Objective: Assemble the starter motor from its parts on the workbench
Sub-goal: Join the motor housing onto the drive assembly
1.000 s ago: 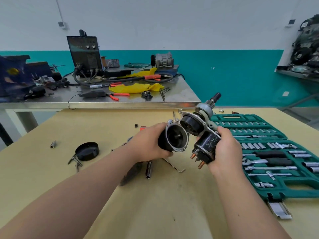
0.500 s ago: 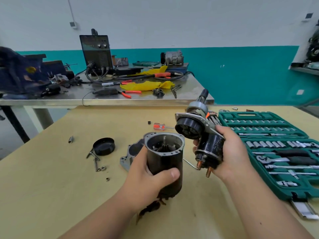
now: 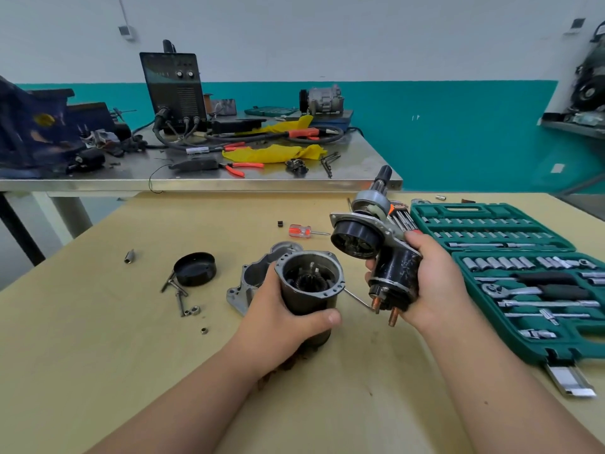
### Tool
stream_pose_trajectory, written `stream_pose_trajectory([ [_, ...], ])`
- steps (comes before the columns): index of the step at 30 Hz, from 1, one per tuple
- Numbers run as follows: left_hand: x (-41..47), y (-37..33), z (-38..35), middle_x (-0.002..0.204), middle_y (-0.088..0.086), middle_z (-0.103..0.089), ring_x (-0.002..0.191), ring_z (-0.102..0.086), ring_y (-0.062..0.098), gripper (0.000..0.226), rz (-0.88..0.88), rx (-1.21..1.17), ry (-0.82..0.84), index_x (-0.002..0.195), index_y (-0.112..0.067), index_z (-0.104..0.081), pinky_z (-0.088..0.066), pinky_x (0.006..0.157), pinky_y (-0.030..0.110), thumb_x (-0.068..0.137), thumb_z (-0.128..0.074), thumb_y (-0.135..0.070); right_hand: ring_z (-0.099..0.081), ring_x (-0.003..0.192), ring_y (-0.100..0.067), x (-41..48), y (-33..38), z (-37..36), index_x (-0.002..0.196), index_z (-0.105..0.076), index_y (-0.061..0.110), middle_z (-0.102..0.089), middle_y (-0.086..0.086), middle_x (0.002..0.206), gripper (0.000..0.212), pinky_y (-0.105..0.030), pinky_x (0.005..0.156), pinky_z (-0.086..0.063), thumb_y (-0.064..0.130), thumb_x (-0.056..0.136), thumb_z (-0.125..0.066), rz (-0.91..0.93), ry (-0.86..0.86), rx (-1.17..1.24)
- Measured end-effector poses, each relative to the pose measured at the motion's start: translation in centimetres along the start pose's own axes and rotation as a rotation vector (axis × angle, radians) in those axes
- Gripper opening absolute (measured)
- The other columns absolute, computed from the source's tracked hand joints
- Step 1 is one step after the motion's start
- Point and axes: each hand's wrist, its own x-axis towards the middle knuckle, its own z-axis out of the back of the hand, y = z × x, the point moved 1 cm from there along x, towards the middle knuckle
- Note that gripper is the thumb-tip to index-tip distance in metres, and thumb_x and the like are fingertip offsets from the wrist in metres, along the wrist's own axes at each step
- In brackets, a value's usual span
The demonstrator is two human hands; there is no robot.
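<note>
My left hand grips the black cylindrical motor housing, held upright with its open flanged end up and the armature visible inside. My right hand holds the solenoid and drive assembly: a black solenoid with copper terminal studs at the bottom, a black gear cup facing the housing, and a splined shaft pointing up and away. The two parts are apart, side by side above the workbench. Behind my left hand lies the grey aluminium nose housing.
A black end cap, long bolts and nuts lie left of the housing. A small red screwdriver lies further back. An open green socket set case fills the right side. A steel table with tools stands behind.
My left hand turned the motor housing from lying sideways against the drive assembly to upright, open end up, and drew it away to the left. My right hand kept its grip.
</note>
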Motion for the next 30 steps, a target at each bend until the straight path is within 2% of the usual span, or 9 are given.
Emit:
stream_pose_trajectory([
  [4,-0.1,-0.6,1.8,0.108,-0.040,-0.055,0.108,-0.052,-0.014,0.077,0.043,0.036,0.120,0.124,-0.042,-0.037,-0.044,0.079,0.004,0.056,-0.072,-0.055,-0.067,0.062,-0.028,-0.2,-0.1,-0.1,0.103,-0.063,0.011,-0.069,-0.015,0.078,0.029,-0.039,0.056,-0.054,0.032,0.083,-0.061,-0.029,0.006,0.014],
  [8,-1.4,-0.9,2.9,0.123,-0.027,-0.059,0.117,-0.054,-0.004,0.079,-0.012,0.114,0.230,0.131,-0.044,-0.046,-0.044,0.092,0.015,0.061,-0.082,-0.055,-0.067,0.061,-0.030,-0.1,0.1,-0.1,0.104,-0.062,0.012,-0.069,-0.015,0.080,0.027,-0.038,0.057,-0.055,0.030,0.085,-0.060,-0.047,0.004,0.022],
  [12,-1.6,-1.3,1.4,0.113,-0.027,-0.063,0.108,-0.058,-0.006,0.062,-0.101,0.172,0.055,0.111,-0.057,-0.053,-0.042,0.083,0.005,0.056,-0.081,-0.057,-0.067,0.061,-0.029,-0.3,-0.1,-0.3,0.108,-0.062,0.012,-0.070,-0.015,0.080,0.029,-0.038,0.058,-0.055,0.031,0.085,-0.060,-0.056,0.008,0.017],
  [16,-0.8,-1.1,0.3,0.107,-0.039,-0.058,0.100,-0.054,-0.019,0.061,-0.020,0.172,-0.101,0.108,-0.054,-0.052,-0.043,0.070,0.002,0.052,-0.074,-0.064,-0.067,0.061,-0.027,-0.9,0.1,-0.8,0.096,-0.065,0.012,-0.069,-0.014,0.076,0.023,-0.038,0.055,-0.055,0.031,0.084,-0.059,-0.006,0.024,-0.063],
  [19,0.0,-0.6,0.6,0.106,-0.035,-0.058,0.100,-0.055,-0.015,0.066,0.035,0.149,-0.091,0.115,-0.045,-0.050,-0.047,0.080,0.015,0.055,-0.069,-0.064,-0.068,0.065,-0.028,-1.5,0.2,-1.4,0.083,-0.073,0.019,-0.069,-0.014,0.077,0.019,-0.039,0.054,-0.053,0.032,0.080,-0.059,0.108,0.008,-0.155],
  [22,0.1,-0.5,1.3,0.109,-0.032,-0.058,0.106,-0.054,-0.011,0.074,0.049,0.146,0.002,0.126,-0.042,-0.044,-0.049,0.092,0.024,0.059,-0.070,-0.060,-0.067,0.069,-0.027,-2.5,0.4,-2.3,0.073,-0.074,0.029,-0.068,-0.002,0.071,0.014,-0.039,0.052,-0.053,0.035,0.073,-0.061,0.324,-0.063,-0.287],
  [24,-0.2,-0.7,1.3,0.111,-0.037,-0.055,0.107,-0.052,-0.014,0.074,0.019,0.164,0.066,0.125,-0.046,-0.040,-0.046,0.088,0.013,0.060,-0.072,-0.060,-0.067,0.075,-0.024,-3.2,0.5,-2.8,0.077,-0.073,0.036,-0.068,0.007,0.070,0.016,-0.041,0.059,-0.055,0.041,0.070,-0.060,0.488,-0.066,-0.429],
  [27,-0.8,-1.2,1.0,0.115,-0.043,-0.049,0.109,-0.048,-0.019,0.070,-0.029,0.194,0.112,0.120,-0.049,-0.037,-0.039,0.081,-0.001,0.062,-0.075,-0.059,-0.061,0.072,0.002,-4.3,0.7,-3.5,0.075,-0.072,0.040,-0.067,0.019,0.072,0.017,-0.015,0.063,-0.048,0.037,0.075,-0.055,0.691,-0.006,-0.624],
  [30,-1.0,-1.3,1.0,0.113,-0.048,-0.045,0.110,-0.047,-0.019,0.076,-0.071,0.186,0.096,0.126,-0.041,-0.038,-0.036,0.082,-0.002,0.062,-0.074,-0.059,-0.060,0.073,0.006,-4.7,0.6,-3.7,0.079,-0.068,0.037,-0.067,0.022,0.074,0.018,-0.004,0.060,-0.041,0.026,0.080,-0.054,0.763,0.053,-0.692],
])
